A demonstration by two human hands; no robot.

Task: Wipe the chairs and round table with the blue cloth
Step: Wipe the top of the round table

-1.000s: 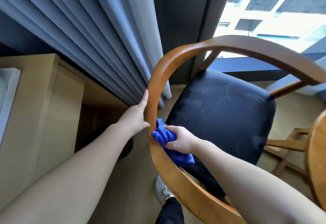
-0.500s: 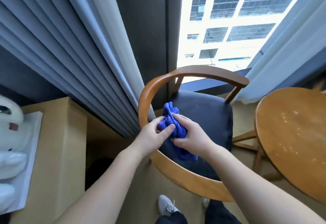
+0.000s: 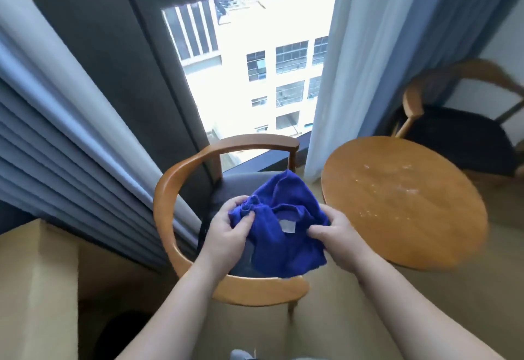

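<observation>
Window [image 3: 255,75] bay, left curtain [image 3: 71,132] and right curtain [image 3: 368,61] flanking. Blue cloth [image 3: 283,234] held above seat of near chair [image 3: 255,141], seemingly clear of it; left hand [image 3: 229,232] gripping bunched corner, fingers curled; right hand [image 3: 334,234] pinching opposite edge. Round table [image 3: 402,203] just right of chair, pale specks on top: judged not yet wiped. Far chair [image 3: 425,95] beyond table, state unclear. Curved rail [image 3: 255,291] below wrists, left curtain just beside it; open floor [image 3: 326,317] toward table narrow

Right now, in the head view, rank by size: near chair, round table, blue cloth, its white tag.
1. near chair and round table, too alike to rank
2. blue cloth
3. white tag
</observation>
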